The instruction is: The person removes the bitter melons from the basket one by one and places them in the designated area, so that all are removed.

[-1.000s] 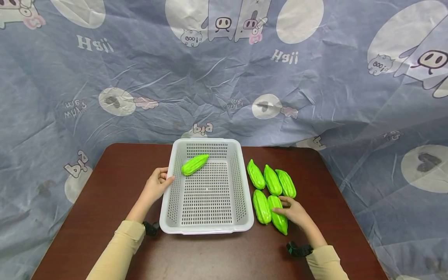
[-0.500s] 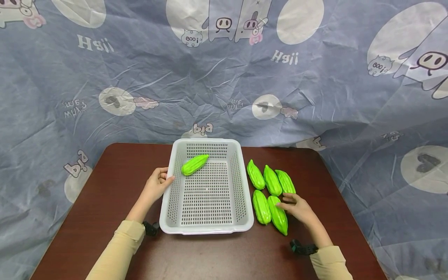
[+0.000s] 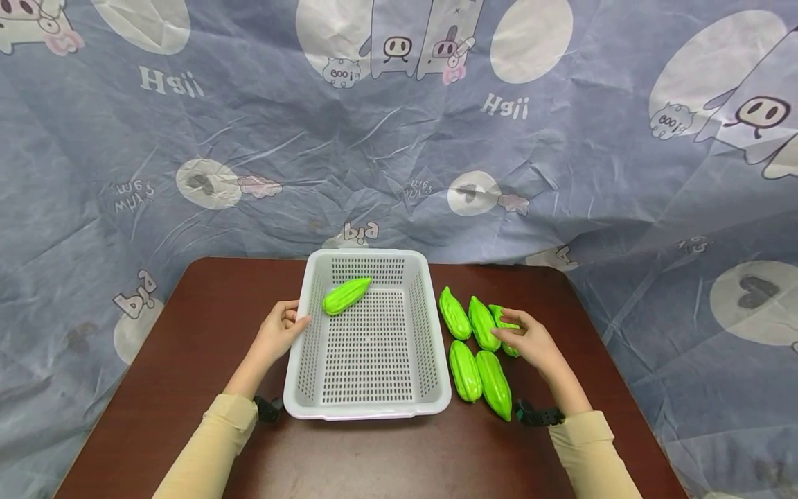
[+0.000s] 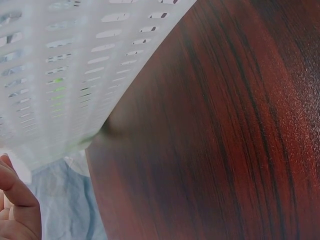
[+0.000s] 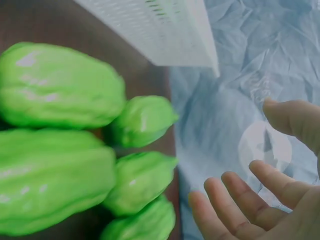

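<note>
A white slotted plastic basket point(image 3: 368, 412) stands on the table. My left hand point(image 3: 279, 328) pinches its left rim, thumb over the edge; in the left wrist view only curled fingers point(image 4: 17, 205) show beside the slotted wall. One green bitter gourd point(image 3: 346, 296) lies inside at the far left. Right of the basket lie several more gourds in two rows, among them a front-right gourd point(image 3: 493, 384) and a back-middle gourd point(image 3: 483, 324). My right hand point(image 3: 530, 339) hovers over the back-right gourd point(image 3: 510, 351), partly hiding it. Its fingers point(image 5: 242, 192) are spread and hold nothing.
The dark red-brown wooden table point(image 3: 374, 457) ends at the back against a blue-grey patterned cloth point(image 3: 374, 152). A dark strap with a camera sits on each wrist. The basket's right wall stands close beside the gourds.
My right hand has left the front-right gourd and moved away from me, over the back-right one. The left hand and the basket stay as they were.
</note>
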A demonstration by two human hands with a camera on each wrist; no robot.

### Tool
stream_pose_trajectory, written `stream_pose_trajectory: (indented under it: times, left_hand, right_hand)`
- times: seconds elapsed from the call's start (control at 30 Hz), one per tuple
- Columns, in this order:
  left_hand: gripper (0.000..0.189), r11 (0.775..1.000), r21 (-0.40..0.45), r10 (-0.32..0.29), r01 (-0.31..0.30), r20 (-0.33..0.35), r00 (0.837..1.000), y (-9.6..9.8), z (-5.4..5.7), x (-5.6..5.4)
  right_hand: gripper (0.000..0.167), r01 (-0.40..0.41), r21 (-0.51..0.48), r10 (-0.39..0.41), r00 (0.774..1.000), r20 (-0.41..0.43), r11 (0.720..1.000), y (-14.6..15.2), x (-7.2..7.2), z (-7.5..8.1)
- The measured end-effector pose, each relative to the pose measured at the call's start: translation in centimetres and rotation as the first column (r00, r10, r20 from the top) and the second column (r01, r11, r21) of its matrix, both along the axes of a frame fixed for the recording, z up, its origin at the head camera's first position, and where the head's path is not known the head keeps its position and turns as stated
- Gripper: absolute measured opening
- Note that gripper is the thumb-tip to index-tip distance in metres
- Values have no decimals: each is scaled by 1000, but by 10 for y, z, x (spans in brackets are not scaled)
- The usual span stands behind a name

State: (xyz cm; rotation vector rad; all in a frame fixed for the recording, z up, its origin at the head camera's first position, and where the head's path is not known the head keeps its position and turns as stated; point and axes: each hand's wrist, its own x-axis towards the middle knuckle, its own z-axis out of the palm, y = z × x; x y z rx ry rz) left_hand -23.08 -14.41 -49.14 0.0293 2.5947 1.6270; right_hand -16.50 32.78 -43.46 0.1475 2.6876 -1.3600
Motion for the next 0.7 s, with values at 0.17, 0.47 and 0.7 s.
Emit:
stream_pose_trajectory:
  times: [0.17, 0.47, 0.7]
  left_hand:
    - [51, 1000, -7, -2, 2, -3, 1000, -1, 1, 0]
    - [52, 1000, -11, -2, 2, 5, 1000, -1, 1, 1]
    - [51, 1000, -8, 0, 0, -3, 1000, -1, -1, 0]
  right_hand:
    - [68, -24, -12, 23, 999, -50, 1000, -14, -12, 15]
    - [66, -54, -59, 48, 995, -84, 997, -42, -35, 26]
    - [64, -87, -97, 78, 993, -87, 991, -70, -51, 31]
